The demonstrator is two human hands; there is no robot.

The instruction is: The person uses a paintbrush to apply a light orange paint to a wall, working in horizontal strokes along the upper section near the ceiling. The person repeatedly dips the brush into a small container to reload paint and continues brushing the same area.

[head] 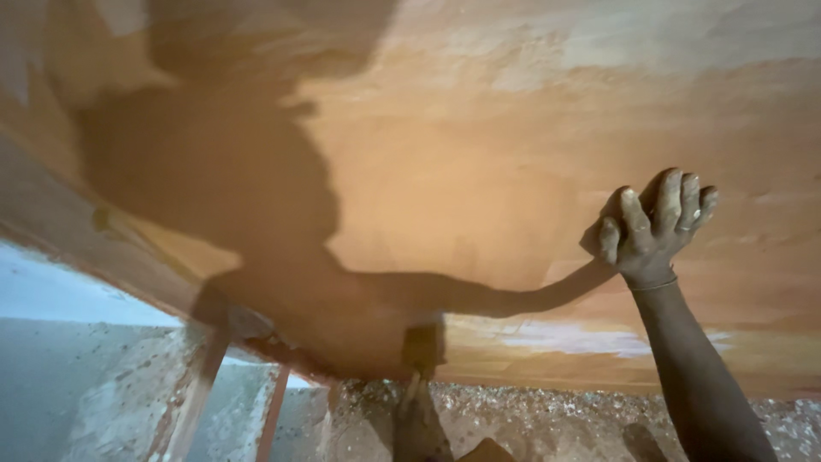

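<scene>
My right hand [654, 227] is raised on an outstretched arm and pressed against an orange-tan plastered ceiling [479, 154]. Its dusty fingers are curled together over a small dark brown pad [647, 190], which is mostly hidden under the palm. A thin bracelet circles the wrist. At the bottom centre a dark blurred shape [417, 423] rises toward the ceiling. It may be my left arm with something in it, but the hand itself is not clear.
My own shadow [222, 171] falls broadly across the ceiling's left half. A pale patch [581, 338] marks the ceiling near its lower edge. Below are a rough speckled wall [547, 419], reddish slanted bars [274, 415] and a bluish-white wall [68, 376] at the left.
</scene>
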